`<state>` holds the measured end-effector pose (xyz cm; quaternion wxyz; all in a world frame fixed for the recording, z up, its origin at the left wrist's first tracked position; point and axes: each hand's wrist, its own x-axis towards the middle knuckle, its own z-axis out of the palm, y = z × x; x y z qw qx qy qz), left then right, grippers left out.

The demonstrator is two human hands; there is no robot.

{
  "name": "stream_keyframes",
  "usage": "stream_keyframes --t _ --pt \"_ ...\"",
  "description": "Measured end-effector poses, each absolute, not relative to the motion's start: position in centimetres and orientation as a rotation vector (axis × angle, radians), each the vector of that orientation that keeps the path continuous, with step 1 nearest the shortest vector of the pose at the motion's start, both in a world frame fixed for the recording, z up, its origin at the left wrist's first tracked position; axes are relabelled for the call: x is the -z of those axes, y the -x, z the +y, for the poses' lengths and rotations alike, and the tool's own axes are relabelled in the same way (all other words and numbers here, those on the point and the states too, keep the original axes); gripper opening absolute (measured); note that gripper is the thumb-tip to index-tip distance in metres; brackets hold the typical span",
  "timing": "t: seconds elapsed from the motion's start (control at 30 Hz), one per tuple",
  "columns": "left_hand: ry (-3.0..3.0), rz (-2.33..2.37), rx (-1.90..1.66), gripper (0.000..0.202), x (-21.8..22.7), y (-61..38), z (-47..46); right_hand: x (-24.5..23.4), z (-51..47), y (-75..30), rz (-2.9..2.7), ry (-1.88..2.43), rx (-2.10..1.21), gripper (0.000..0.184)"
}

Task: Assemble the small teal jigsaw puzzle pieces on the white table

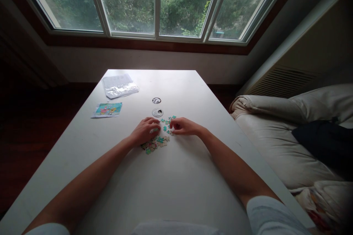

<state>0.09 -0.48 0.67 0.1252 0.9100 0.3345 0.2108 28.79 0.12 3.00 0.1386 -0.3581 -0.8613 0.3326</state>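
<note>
Small teal and beige jigsaw pieces lie on the white table [176, 183] between my hands. My left hand [145, 131] rests over the left side of the pieces, fingers loosely curved and apart from the thumb. Just below it is a heap of jigsaw pieces [156, 144], some face up in teal, others showing beige. My right hand [185, 126] is curled, thumb and forefinger drawn together beside a few loose jigsaw pieces [167, 121]. Anything pinched there is too small and hidden to make out.
Beyond my hands are two round inserts in the tabletop, a nearer one [157, 112] and a farther one [156, 100]. A colourful picture card [108, 109] and a clear plastic sleeve [120, 85] lie at the left. A pale sofa [264, 136] stands right of the table.
</note>
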Motion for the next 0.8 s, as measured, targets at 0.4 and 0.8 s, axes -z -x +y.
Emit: stream_keyframes --t 0.4,0.8 --pt "-2.655 0.903 -0.507 0.015 -1.3 -0.3 -0.6 -3.2 0.1 -28.5 -2.536 0.967 -0.986 0.012" --pt "-2.589 0.956 -0.485 0.016 -1.5 -0.3 -0.9 0.1 -0.7 -25.3 -2.186 1.013 -0.491 0.011"
